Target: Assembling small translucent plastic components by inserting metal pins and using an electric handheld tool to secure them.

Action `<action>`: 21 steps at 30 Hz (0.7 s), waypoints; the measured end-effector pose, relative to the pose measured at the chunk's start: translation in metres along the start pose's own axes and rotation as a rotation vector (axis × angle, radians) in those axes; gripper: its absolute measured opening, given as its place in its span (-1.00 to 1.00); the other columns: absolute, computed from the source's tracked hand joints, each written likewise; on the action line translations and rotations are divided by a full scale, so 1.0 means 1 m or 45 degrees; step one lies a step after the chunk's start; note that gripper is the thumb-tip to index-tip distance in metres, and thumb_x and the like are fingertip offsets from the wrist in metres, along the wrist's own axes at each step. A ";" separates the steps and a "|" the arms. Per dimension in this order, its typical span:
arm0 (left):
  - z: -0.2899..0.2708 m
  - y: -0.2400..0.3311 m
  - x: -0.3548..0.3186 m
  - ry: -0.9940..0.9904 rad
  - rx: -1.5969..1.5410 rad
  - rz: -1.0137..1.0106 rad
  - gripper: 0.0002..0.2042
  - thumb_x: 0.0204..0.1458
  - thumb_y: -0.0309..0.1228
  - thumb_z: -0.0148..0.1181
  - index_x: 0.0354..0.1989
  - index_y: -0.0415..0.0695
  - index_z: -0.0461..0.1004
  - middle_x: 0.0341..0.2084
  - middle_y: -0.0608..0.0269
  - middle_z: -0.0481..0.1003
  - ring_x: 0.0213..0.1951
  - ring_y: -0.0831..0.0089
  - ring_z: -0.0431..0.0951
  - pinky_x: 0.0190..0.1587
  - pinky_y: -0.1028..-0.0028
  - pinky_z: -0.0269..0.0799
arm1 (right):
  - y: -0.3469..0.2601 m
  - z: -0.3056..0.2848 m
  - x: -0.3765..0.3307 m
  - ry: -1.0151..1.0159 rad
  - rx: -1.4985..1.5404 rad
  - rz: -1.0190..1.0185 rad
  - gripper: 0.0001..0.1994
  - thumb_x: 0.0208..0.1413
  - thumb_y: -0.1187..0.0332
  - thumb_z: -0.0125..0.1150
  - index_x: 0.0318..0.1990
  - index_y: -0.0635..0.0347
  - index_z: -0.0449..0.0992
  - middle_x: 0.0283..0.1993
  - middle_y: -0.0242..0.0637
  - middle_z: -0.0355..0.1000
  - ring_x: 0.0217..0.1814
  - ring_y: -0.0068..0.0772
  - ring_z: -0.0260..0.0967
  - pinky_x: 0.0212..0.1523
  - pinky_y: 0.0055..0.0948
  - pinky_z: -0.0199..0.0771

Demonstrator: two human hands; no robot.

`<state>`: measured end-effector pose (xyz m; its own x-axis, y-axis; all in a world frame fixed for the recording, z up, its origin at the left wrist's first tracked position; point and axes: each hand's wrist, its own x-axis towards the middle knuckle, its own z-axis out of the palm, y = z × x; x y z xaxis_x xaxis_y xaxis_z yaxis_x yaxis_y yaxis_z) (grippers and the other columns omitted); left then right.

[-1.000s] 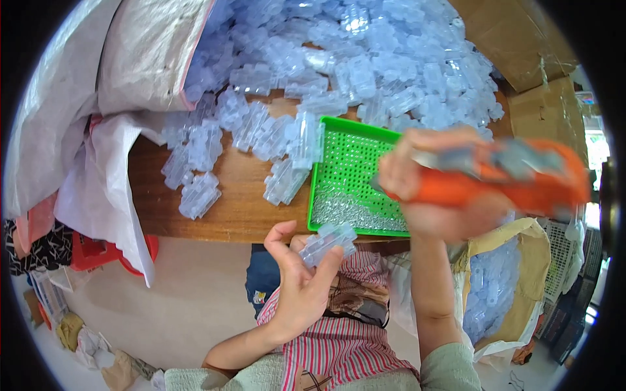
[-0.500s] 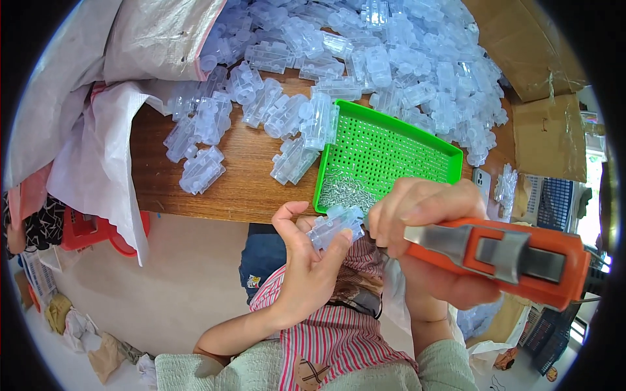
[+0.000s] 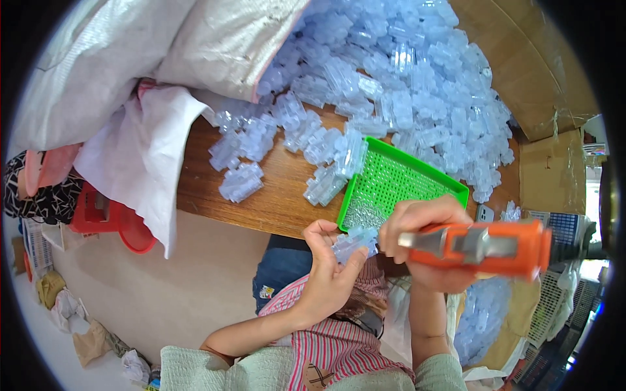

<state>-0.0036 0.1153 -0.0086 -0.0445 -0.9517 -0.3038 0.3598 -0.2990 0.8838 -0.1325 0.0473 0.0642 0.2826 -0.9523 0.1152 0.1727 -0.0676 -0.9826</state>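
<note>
Between the thumb and fingers of my left hand (image 3: 332, 280) is a clear plastic housing (image 3: 355, 244), just off the near edge of the table. My right hand (image 3: 427, 225) is wrapped round an orange electric screwdriver (image 3: 486, 249) with metal-coloured parts, blurred by motion. The fingertips of that hand are close beside the housing's right side. The tool's working tip is hidden behind the fingers. Directly beyond both hands lies a green perforated tray (image 3: 407, 186), with small silver screws (image 3: 365, 214) gathered in its near left corner.
A large heap of similar clear housings (image 3: 430, 98) covers the far table; several lie loose on the wooden top (image 3: 280, 205). White sacks (image 3: 143, 130) hang over the left side. Cardboard (image 3: 551, 166) stands at right, near a phone (image 3: 484, 214). More housings (image 3: 482, 319) sit below right.
The view has shifted, so the table and tray appear lower and further right. The orange screwdriver has swung slightly and blurred. Both hands keep their holds.
</note>
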 end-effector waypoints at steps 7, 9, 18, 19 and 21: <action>-0.048 0.045 0.017 -0.143 0.297 0.068 -0.41 -0.08 -0.71 0.11 0.15 -0.12 0.05 -0.20 0.24 0.32 -0.11 0.51 0.39 -0.06 0.53 0.35 | -0.002 -0.025 0.022 0.507 -0.108 -0.331 -0.62 0.05 0.17 0.23 -0.17 0.30 0.33 -0.52 -0.39 0.36 -0.50 -0.58 0.30 -0.40 -0.57 0.32; -0.067 0.057 0.038 -0.212 0.711 0.144 -0.43 -0.10 -0.69 0.10 0.15 -0.14 0.11 -0.17 0.24 0.33 -0.12 0.52 0.41 -0.12 0.54 0.37 | 0.000 -0.038 0.020 0.529 -0.425 -0.306 -0.76 0.04 0.30 0.24 -0.24 0.26 0.39 -0.47 -0.41 0.38 -0.45 -0.58 0.32 -0.37 -0.57 0.31; -0.070 0.082 0.086 -0.399 1.568 0.190 -0.27 -0.11 0.03 0.27 0.05 -0.34 0.22 -0.35 -0.12 0.48 -0.30 0.05 0.55 -0.22 0.23 0.41 | 0.030 0.007 0.027 0.411 -1.361 -0.839 -0.44 -0.13 0.33 0.34 0.06 0.27 0.28 0.09 -0.11 0.18 0.11 -0.11 0.13 0.08 -0.17 0.15; -0.055 0.095 0.085 -0.451 1.627 -0.002 -0.26 -0.13 0.11 0.24 -0.03 -0.38 0.29 -0.33 -0.18 0.49 -0.24 -0.03 0.52 -0.19 0.17 0.40 | 0.035 0.015 0.038 0.372 -1.422 -0.693 -0.48 -0.16 0.28 0.34 0.01 0.22 0.34 0.06 -0.15 0.21 0.08 -0.11 0.14 0.03 -0.14 0.19; -0.052 0.085 0.093 -0.458 1.812 0.071 -0.32 -0.15 0.03 0.29 -0.06 -0.35 0.32 -0.29 -0.15 0.49 -0.22 0.02 0.53 -0.21 0.21 0.42 | 0.055 0.019 0.056 0.347 -1.473 -0.557 -0.51 -0.19 0.23 0.34 -0.05 0.17 0.41 0.03 -0.19 0.25 0.05 -0.10 0.14 -0.03 -0.12 0.23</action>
<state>0.0716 0.0051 0.0198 -0.3629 -0.8662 -0.3436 -0.8234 0.1253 0.5535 -0.0890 -0.0042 0.0195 0.1836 -0.8056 0.5633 -0.7597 -0.4799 -0.4387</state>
